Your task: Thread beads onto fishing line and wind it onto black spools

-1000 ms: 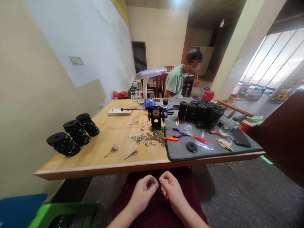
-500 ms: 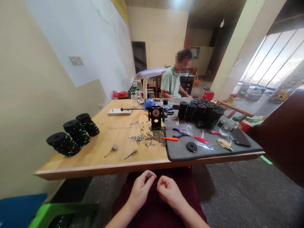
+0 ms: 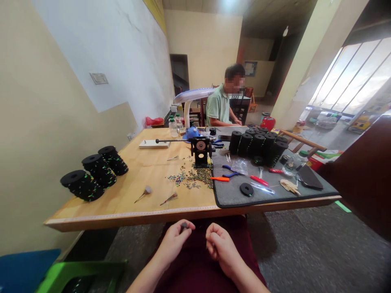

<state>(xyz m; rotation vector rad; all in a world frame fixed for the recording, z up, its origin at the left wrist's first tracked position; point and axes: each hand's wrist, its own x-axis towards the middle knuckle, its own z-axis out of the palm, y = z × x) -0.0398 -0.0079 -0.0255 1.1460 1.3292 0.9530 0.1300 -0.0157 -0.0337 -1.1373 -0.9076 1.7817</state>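
Landmark: black winding machine, one, standing on the wooden bench. All places are given from it.

Hands, two, on its near side, beyond the bench's front edge and above dark red cloth. Left hand: thumb and fingers pinch one small grey piece. Right hand: curled, thumb against bent fingers; whether it pinches anything I cannot tell. The two are apart.

In the way, between my hands and the machine: brassy bits, heaped at its foot, past counting; multicoloured beads, just left of these, likewise uncounted.

Left of the machine: three speckled black spools, well apart from it; three tufted stems, two toward me, one nearer its base; one pale bar.

Behind it: one blue-based lamp; two green-capped bottles; one person in a pale green shirt, farther back.

Right of it, on one grey mat: clustered black spools, five in front, more behind, overlapping; one flat spool; one orange-handled tool, across the mat's edge; two red-handled tools; one clear bag, beside blue-handled pliers.
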